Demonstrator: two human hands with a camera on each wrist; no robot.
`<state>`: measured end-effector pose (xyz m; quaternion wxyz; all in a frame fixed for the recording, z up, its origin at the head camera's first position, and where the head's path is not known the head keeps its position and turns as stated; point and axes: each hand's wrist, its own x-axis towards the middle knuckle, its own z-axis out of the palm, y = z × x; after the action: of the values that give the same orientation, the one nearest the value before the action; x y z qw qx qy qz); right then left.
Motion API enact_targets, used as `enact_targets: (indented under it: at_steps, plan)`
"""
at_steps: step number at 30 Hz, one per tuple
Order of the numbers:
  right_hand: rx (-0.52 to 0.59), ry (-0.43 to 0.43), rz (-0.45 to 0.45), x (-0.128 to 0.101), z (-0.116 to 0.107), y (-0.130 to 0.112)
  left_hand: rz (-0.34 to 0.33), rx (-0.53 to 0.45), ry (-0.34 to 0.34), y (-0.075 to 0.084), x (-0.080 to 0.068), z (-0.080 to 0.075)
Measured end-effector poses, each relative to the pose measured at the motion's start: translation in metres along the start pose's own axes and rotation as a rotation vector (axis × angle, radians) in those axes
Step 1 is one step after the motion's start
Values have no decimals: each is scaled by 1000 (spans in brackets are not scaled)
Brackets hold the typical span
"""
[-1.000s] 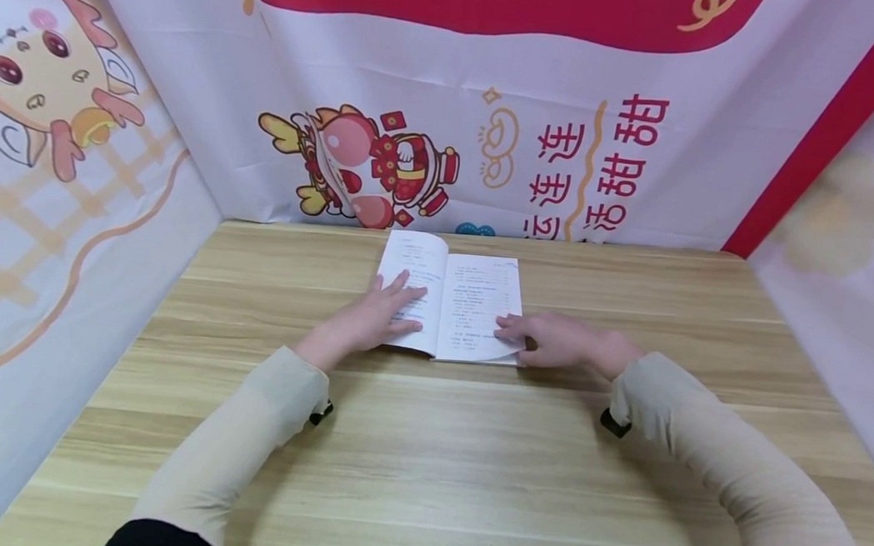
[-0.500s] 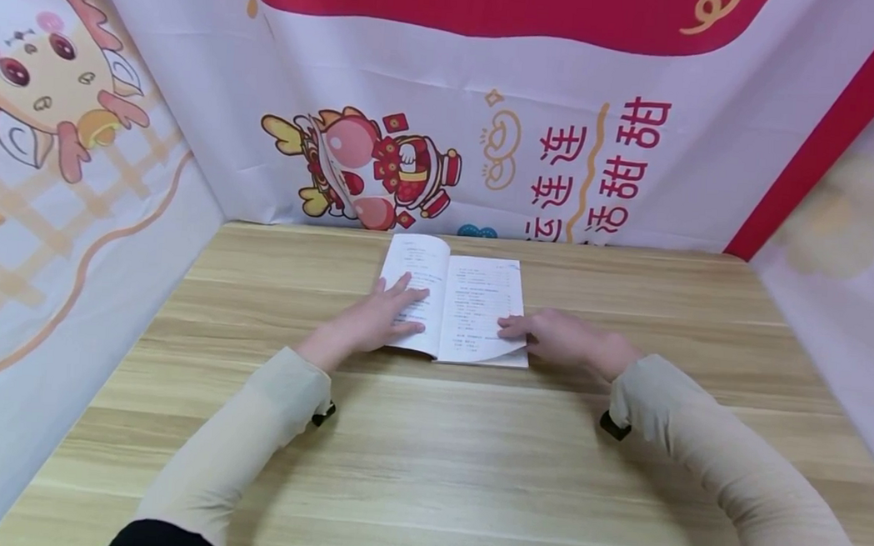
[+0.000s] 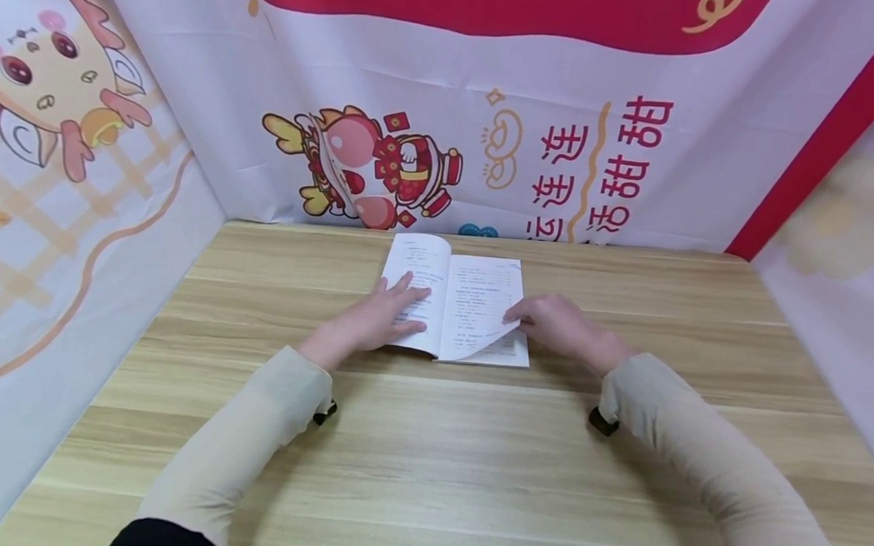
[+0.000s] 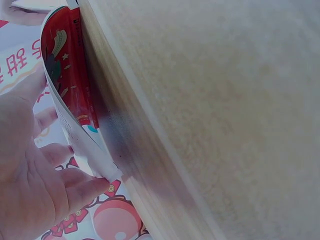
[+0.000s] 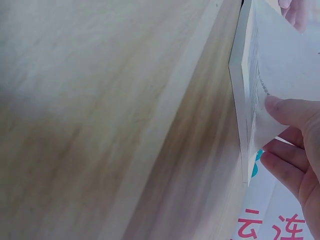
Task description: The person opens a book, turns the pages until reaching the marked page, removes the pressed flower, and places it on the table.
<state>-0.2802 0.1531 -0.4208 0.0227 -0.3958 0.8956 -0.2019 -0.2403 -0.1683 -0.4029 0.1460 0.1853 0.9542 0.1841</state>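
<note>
Left hand [image 3: 374,319] flat, fingers spread, pressing open white paperback book [image 3: 481,284]; right hand [image 3: 554,326] pinching lifted lower page corner [image 3: 496,339].

Bare table [image 3: 425,473] lies open before and beside the book [image 3: 453,307]; banner walls [image 3: 489,159] close off the back and sides.

We see long, close-fitting pale beige fabric sleeves [image 3: 247,437] covering both forearms to the wrists. Under each cuff sits a small black wrist strap clip [image 3: 602,423]. Black clothing shows at the upper arms.
</note>
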Motion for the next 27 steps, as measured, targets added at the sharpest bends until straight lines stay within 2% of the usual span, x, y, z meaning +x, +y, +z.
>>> enact_targets:
  at_steps: [3,9,13,17,24,27]
  plan:
    - [22,28,25,3,1,0,-1,-1,-2,0,1,0]
    - [67,34,172,8,0,-3,0,-4,1,-1,2,1]
    - [87,50,234,10,1,-4,-5,-4,1,-1,2,1]
    - [90,97,251,12,3,-5,0,2,6,-1,3,1]
    - [31,199,238,17,9,-5,10,0,13,-2,3,2]
    - [59,233,243,20,11,-6,17,6,15,-2,3,3]
